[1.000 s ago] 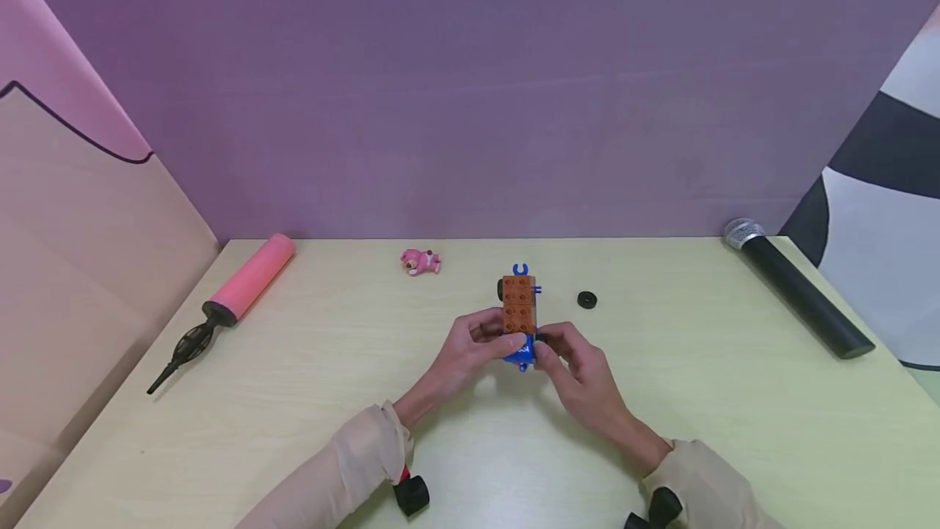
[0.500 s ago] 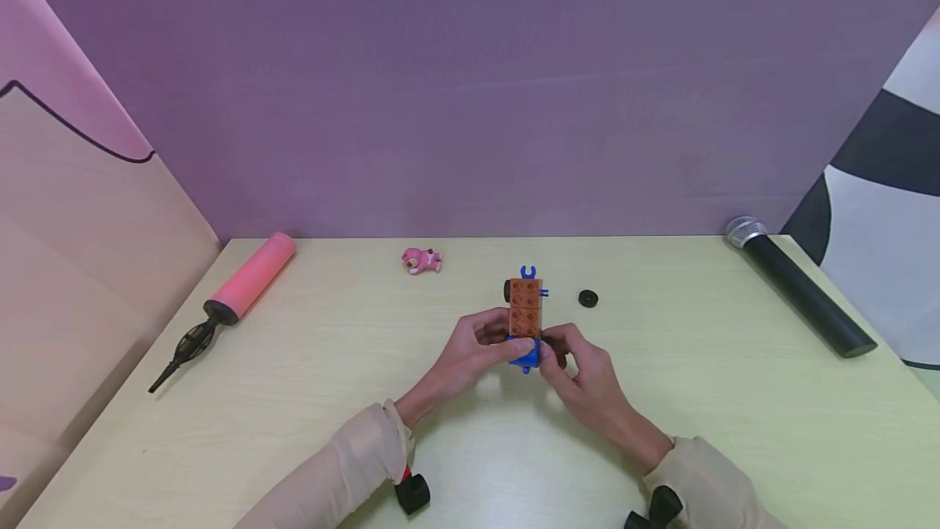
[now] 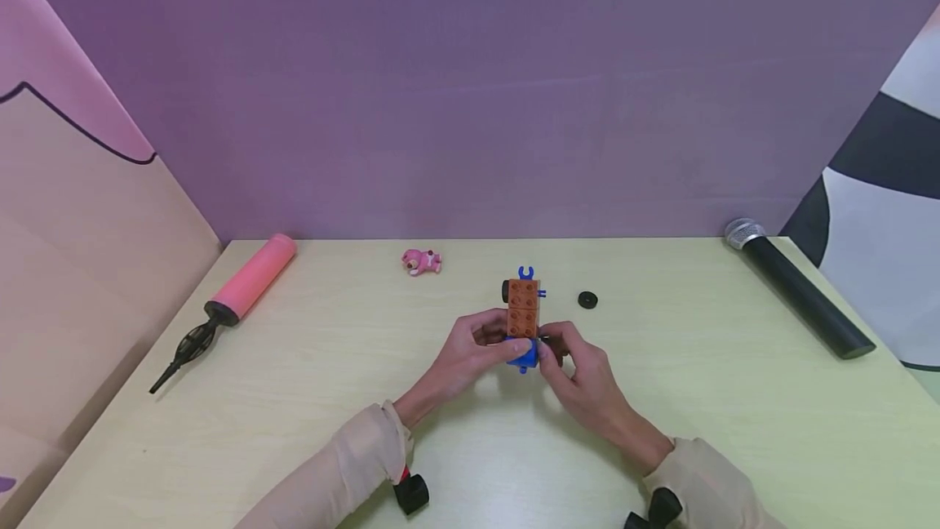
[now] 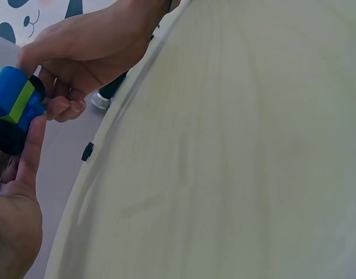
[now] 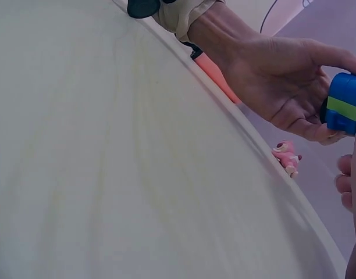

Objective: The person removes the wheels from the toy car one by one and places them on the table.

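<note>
A small toy block car point(image 3: 522, 308) with an orange studded top and a blue end is raised over the table, gripped by my left hand point(image 3: 477, 347), thumb across the blue end. A black wheel point(image 3: 505, 291) is fitted on its far left side, while a blue axle stub point(image 3: 542, 294) sticks out bare opposite. My right hand point(image 3: 585, 374) pinches a black wheel point(image 4: 36, 86) against the car's near right side, mostly hidden by the fingers. The left wrist view shows the car's blue body point(image 4: 12, 96) with a lime stripe. Further right lies a loose black wheel point(image 3: 587, 300).
On the pale wooden table point(image 3: 352, 333), a small pink bear figure point(image 3: 422, 261) lies at the back. A pink and black hand pump point(image 3: 253, 280) lies at the left, a black microphone point(image 3: 800, 292) at the right. A purple panel point(image 3: 485, 88) stands behind.
Both hands keep their places and holds. The toy car has shifted slightly to the right and a little towards the body.
</note>
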The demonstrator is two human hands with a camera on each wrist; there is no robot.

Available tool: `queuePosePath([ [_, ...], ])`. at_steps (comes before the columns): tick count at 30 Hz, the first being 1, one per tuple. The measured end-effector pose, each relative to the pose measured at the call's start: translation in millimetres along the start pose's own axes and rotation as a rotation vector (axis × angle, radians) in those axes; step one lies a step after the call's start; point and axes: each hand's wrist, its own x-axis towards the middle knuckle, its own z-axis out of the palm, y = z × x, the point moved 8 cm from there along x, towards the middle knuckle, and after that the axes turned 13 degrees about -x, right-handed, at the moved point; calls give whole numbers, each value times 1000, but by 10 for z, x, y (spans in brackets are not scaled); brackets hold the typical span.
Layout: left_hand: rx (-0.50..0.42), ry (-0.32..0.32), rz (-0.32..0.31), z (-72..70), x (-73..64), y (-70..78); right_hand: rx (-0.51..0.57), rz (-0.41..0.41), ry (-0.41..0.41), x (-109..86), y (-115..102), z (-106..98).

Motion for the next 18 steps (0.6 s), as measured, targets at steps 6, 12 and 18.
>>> queuePosePath([
  [6,-3,5,5,-7,-3,3,29,18,15,-24,6,2],
  [12,-3,-6,-2,-7,12,-2,95,99,-23,-24,33,41],
  [18,8,-11,-13,-19,25,-14,160,188,-67,-52,70,83],
])
